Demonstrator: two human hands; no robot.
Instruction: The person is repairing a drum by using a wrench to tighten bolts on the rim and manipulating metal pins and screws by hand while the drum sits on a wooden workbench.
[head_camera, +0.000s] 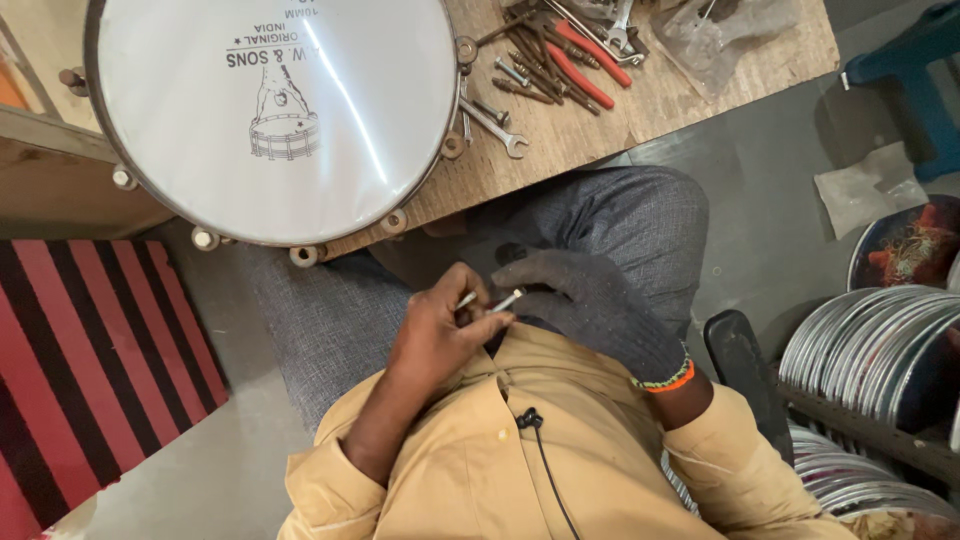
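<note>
My bare left hand (435, 340) is over my lap and pinches two short silver metal bolts (490, 300) between thumb and fingers. My right hand (590, 310) wears a dark grey knit glove with an orange and green cuff. Its curled fingers meet the far end of one bolt, right against my left fingertips. Both hands are above my grey trousers (620, 215), just below the table's near edge. A large round drum (275, 115) with a white head and metal lugs around its rim lies flat on the wooden table (600, 120), ahead and to the left.
Spanners (490, 118), red-handled pliers (580, 65), loose bolts and a clear plastic bag (720, 35) lie on the table's right part. Shiny metal hoops (870, 350) are stacked at my right. A red and black striped mat (90, 360) covers the floor at left. A blue stool (915, 70) stands far right.
</note>
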